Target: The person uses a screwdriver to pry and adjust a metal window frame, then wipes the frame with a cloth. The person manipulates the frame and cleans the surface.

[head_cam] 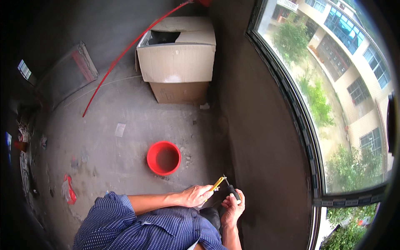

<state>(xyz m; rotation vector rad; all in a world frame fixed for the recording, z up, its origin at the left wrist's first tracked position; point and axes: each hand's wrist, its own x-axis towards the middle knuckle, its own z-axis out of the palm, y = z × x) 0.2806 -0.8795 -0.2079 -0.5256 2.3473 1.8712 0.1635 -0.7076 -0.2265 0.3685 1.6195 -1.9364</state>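
Note:
My left hand (196, 195) is closed around a slim yellow tool (217, 184), perhaps a utility knife, which points up and to the right. Something small and pale also shows beneath this hand, too small to tell. In my right hand (232, 207) is a screwdriver (234, 193) with a black and yellow handle, its shaft pointing up and left. The screwdriver's shaft and the end of the yellow tool meet or overlap; whether they touch I cannot tell. Both hands are in front of my body, near the dark wall.
A red bucket (150, 158) stands on the concrete floor, with a large cardboard box (176, 64) beyond it. A long red rod (115, 60) slants across the upper left. Dark wall and a framed window (300, 125) lie to the right. Red and white litter (70, 190) lies at left.

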